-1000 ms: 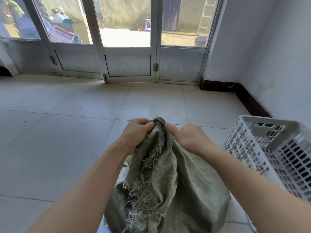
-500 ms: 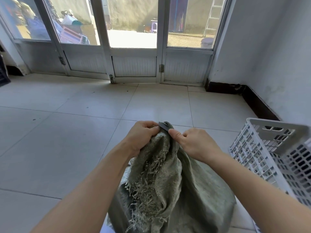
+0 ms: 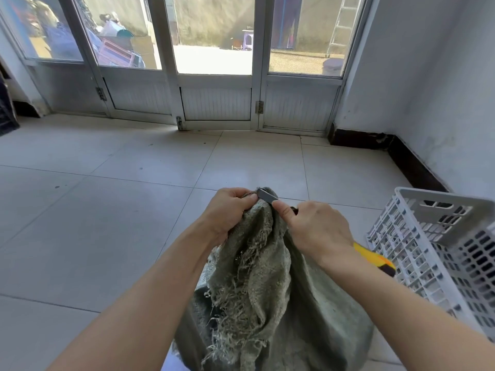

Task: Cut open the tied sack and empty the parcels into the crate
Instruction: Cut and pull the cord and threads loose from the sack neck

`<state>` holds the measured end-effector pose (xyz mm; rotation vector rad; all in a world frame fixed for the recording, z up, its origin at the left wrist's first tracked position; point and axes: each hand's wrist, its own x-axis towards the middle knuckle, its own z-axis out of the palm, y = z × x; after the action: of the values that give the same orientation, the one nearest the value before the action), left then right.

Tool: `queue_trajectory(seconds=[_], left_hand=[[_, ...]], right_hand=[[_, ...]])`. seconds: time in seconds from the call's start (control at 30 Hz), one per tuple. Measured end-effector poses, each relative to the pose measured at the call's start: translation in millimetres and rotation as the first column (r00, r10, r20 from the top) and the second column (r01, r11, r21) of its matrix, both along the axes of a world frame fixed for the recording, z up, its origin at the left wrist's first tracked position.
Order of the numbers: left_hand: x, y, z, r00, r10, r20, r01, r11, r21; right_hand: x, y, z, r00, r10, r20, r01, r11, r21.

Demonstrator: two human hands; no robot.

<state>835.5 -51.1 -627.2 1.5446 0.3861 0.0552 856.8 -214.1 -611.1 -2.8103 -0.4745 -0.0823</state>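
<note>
A grey-green woven sack (image 3: 270, 295) with a frayed edge stands on the tiled floor in front of me. My left hand (image 3: 227, 212) grips its bunched neck at the top. My right hand (image 3: 313, 226) holds a utility knife; its grey blade (image 3: 266, 196) lies against the top of the neck, right beside my left fingers. The knife's yellow and black handle end (image 3: 375, 259) sticks out past my right wrist. A white slotted plastic crate (image 3: 439, 207) stands tilted at the right, close to the sack. No parcels show.
Glazed doors (image 3: 217, 103) close the far side of the room. A white wall with a dark skirting board (image 3: 417, 167) runs along the right behind the crate. Bare floor tiles (image 3: 93, 210) stretch left and ahead of the sack.
The knife blade has come into view at the neck of the sack and its yellow handle now shows behind my right wrist. Both hands stay at the neck.
</note>
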Motion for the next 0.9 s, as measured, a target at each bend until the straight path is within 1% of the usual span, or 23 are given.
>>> queue_trajectory(seconds=[0.07, 0.1, 0.13, 0.17, 0.2, 0.23, 0.3, 0.33, 0.37, 0.4, 0.43, 0.47, 0.5, 0.53, 0.57, 0.63, 0.7, 0.73, 0.77, 0.8, 0.83, 0.87, 0.9], left_hand=[[0.6, -1.9, 1.0, 1.0, 0.016, -0.013, -0.016, 0.999, -0.033], [0.3, -2.8, 0.6, 1.0, 0.024, -0.017, -0.025, 0.998, -0.054], [-0.3, -3.5, -0.9, 0.999, 0.029, -0.018, -0.031, 0.996, -0.079], [-1.4, -4.1, -2.4, 0.999, 0.031, -0.016, -0.033, 0.993, -0.109], [-2.6, -5.2, -4.0, 0.999, 0.035, -0.011, -0.036, 0.99, -0.137], [-3.1, -6.0, -5.3, 0.999, 0.043, -0.002, -0.043, 0.988, -0.145], [-3.3, -7.8, -6.0, 0.998, 0.068, 0.009, -0.066, 0.99, -0.126], [-3.5, -8.3, -6.3, 0.996, 0.084, 0.009, -0.082, 0.989, -0.124], [-3.7, -9.4, -6.3, 0.995, 0.099, 0.0, -0.098, 0.985, -0.139], [-4.0, -11.0, -6.9, 0.994, 0.113, -0.016, -0.114, 0.979, -0.169], [-4.5, -11.6, -6.8, 0.992, 0.123, -0.028, -0.126, 0.972, -0.197], [-4.7, -12.3, -6.8, 0.991, 0.129, -0.036, -0.134, 0.967, -0.216], [-4.4, -13.0, -6.6, 0.99, 0.135, -0.04, -0.141, 0.964, -0.225], [-3.7, -13.3, -6.4, 0.989, 0.143, -0.038, -0.148, 0.962, -0.231], [-3.4, -13.5, -6.4, 0.988, 0.151, -0.033, -0.155, 0.96, -0.235], [-2.3, -14.6, -6.5, 0.988, 0.152, -0.026, -0.154, 0.962, -0.227], [-2.3, -14.6, -7.6, 0.99, 0.143, -0.017, -0.144, 0.973, -0.183], [-2.3, -14.3, -8.0, 0.99, 0.142, -0.013, -0.143, 0.977, -0.156], [-2.3, -14.1, -8.4, 0.989, 0.146, -0.015, -0.146, 0.98, -0.133], [-2.4, -14.1, -9.0, 0.988, 0.153, -0.023, -0.154, 0.981, -0.114], [-2.5, -14.0, -10.0, 0.986, 0.161, -0.039, -0.164, 0.981, -0.103], [-2.3, -13.3, -11.6, 0.985, 0.165, -0.059, -0.17, 0.98, -0.1], [-2.6, -12.5, -12.1, 0.984, 0.161, -0.079, -0.169, 0.98, -0.103]], right_hand=[[-2.9, 4.8, -1.8, 0.997, -0.01, 0.082, 0.015, 0.998, -0.06], [-1.1, 6.5, -2.4, 1.0, -0.028, 0.003, 0.028, 1.0, -0.002], [1.9, 7.8, -3.6, 0.985, -0.035, -0.17, 0.059, 0.988, 0.144], [4.7, 9.2, -3.5, 0.915, -0.005, -0.404, 0.141, 0.941, 0.308], [6.5, 10.2, -2.6, 0.779, 0.066, -0.623, 0.267, 0.865, 0.426], [8.2, 10.2, -2.0, 0.636, 0.149, -0.757, 0.375, 0.797, 0.473], [8.3, 11.8, -1.8, 0.508, 0.236, -0.828, 0.484, 0.717, 0.501], [7.2, 14.7, -1.7, 0.544, 0.223, -0.809, 0.472, 0.716, 0.514], [6.0, 17.0, -2.1, 0.668, 0.152, -0.728, 0.381, 0.771, 0.511], [3.4, 17.3, -2.3, 0.824, 0.043, -0.565, 0.241, 0.876, 0.417], [0.2, 16.8, -1.9, 0.942, -0.029, -0.333, 0.111, 0.967, 0.228], [-4.5, 17.9, -1.6, 0.991, -0.034, -0.13, 0.041, 0.998, 0.05], [-5.9, 18.6, -4.7, 1.0, -0.017, -0.024, 0.017, 1.0, -0.003], [-4.6, 19.5, -8.6, 0.999, -0.023, -0.023, 0.024, 0.999, 0.029], [-2.6, 20.4, -11.1, 0.992, -0.042, -0.116, 0.056, 0.991, 0.121], [2.1, 22.8, -11.5, 0.873, 0.008, -0.488, 0.221, 0.885, 0.409], [5.0, 23.9, -9.9, 0.53, 0.214, -0.821, 0.507, 0.696, 0.509], [5.9, 23.3, -7.9, 0.391, 0.301, -0.87, 0.615, 0.618, 0.49], [6.3, 22.6, -7.0, 0.326, 0.353, -0.877, 0.66, 0.579, 0.478], [6.9, 22.2, -7.3, 0.331, 0.344, -0.879, 0.659, 0.583, 0.476], [7.4, 21.9, -9.9, 0.457, 0.263, -0.85, 0.567, 0.65, 0.506], [6.0, 20.5, -13.1, 0.668, 0.121, -0.734, 0.368, 0.804, 0.467], [3.1, 17.4, -13.2, 0.878, 0.005, -0.479, 0.156, 0.942, 0.296]])
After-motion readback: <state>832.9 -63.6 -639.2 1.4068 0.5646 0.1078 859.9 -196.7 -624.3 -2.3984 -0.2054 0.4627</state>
